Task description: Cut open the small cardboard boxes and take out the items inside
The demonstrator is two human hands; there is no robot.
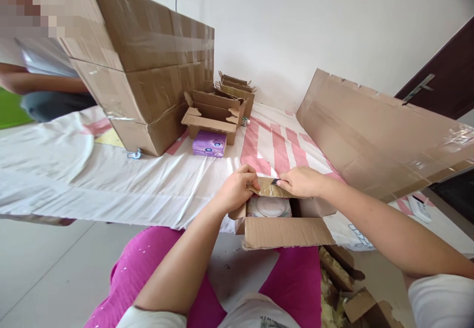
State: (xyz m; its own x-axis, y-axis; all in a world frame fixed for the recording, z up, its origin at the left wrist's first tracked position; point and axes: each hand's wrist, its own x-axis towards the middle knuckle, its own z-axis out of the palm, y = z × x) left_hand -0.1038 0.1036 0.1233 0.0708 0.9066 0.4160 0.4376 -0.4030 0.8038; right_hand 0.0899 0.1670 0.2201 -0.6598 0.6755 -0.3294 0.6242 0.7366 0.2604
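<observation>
While my left hand (pixel 241 185) pinches the far flap (pixel 267 189), my right hand (pixel 300 180) grips a small dark object (pixel 274 182)

It sits at that flap of the open carton (pixel 289 232), on the cloth-covered table's (pixel 166 182) near edge, a white-lidded patterned pack (pixel 270 207) inside.

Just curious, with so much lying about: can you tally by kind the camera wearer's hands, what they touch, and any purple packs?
Hands: 2 (left hand, right hand)
Open cardboard box: 1
Dark object: 1
Purple pack: 1
Total: 5
</observation>
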